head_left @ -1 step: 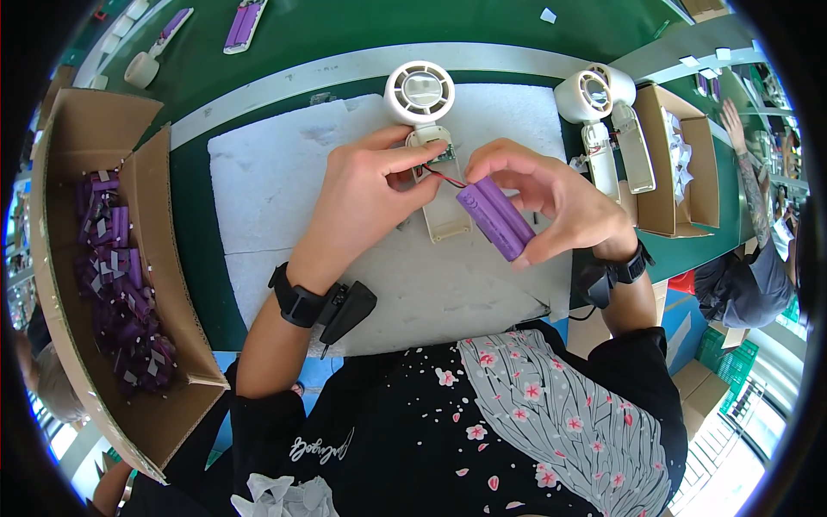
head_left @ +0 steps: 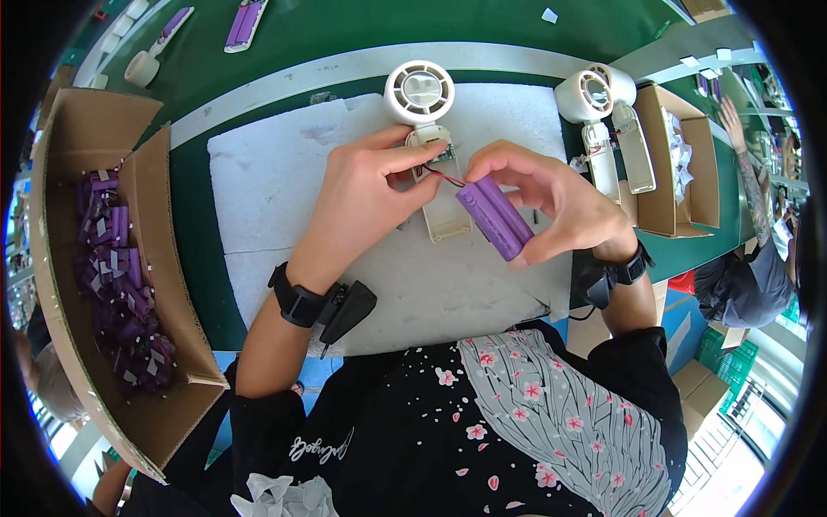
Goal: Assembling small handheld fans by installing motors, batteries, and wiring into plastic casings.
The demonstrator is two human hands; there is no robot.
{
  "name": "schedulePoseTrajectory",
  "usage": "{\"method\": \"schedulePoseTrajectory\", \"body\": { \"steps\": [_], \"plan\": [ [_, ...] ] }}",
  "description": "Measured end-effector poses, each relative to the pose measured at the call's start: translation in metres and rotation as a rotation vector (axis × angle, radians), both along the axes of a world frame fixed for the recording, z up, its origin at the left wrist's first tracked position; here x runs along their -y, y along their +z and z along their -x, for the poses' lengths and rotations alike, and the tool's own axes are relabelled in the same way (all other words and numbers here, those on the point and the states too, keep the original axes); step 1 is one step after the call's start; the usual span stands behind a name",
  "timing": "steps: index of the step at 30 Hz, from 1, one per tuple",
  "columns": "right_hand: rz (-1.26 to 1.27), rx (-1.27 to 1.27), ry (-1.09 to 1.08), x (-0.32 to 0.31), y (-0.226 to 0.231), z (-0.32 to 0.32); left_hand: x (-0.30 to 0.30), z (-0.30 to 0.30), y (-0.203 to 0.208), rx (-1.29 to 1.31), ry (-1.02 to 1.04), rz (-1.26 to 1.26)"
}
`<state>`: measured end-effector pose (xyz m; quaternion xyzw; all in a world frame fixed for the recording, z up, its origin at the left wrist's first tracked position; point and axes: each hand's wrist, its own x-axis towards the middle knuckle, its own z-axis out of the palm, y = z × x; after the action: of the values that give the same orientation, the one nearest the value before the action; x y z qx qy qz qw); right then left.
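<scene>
Open cardboard box (head_left: pixel 702 177) at right, holding white scraps (head_left: pixel 678 153); green crate (head_left: pixel 738 360) lower right, near co-worker (head_left: pixel 745 289).

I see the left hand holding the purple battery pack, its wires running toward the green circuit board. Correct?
No: the head view shows the right hand holding the purple battery pack, not the left hand; its wires do run toward the green circuit board.

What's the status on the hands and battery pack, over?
Left hand at open fan handle, partly hiding circuit board. Right hand gripping purple battery pack, outside the handle. Thin wires run from pack toward left hand.
</scene>
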<state>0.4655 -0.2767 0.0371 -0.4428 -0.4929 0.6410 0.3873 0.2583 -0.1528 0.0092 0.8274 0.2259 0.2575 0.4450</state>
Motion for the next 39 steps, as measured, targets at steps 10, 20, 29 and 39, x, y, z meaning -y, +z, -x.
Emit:
{"method": "schedulePoseTrajectory", "body": {
  "steps": [10,20,29,39],
  "plan": [
    [-0.133,0.385,-0.098,0.002,-0.002,0.023,-0.006,0.005,0.000,-0.044,-0.070,-0.099],
    [-0.514,0.732,-0.235,0.003,-0.019,0.048,-0.013,0.008,0.007,-0.118,-0.154,-0.104],
    [-0.647,0.856,-0.274,0.010,-0.021,0.050,-0.014,0.010,0.006,-0.080,-0.163,-0.127],
    [-0.608,0.894,-0.310,0.007,-0.022,0.058,-0.014,0.009,0.001,-0.046,-0.156,0.012]
  ]
}}
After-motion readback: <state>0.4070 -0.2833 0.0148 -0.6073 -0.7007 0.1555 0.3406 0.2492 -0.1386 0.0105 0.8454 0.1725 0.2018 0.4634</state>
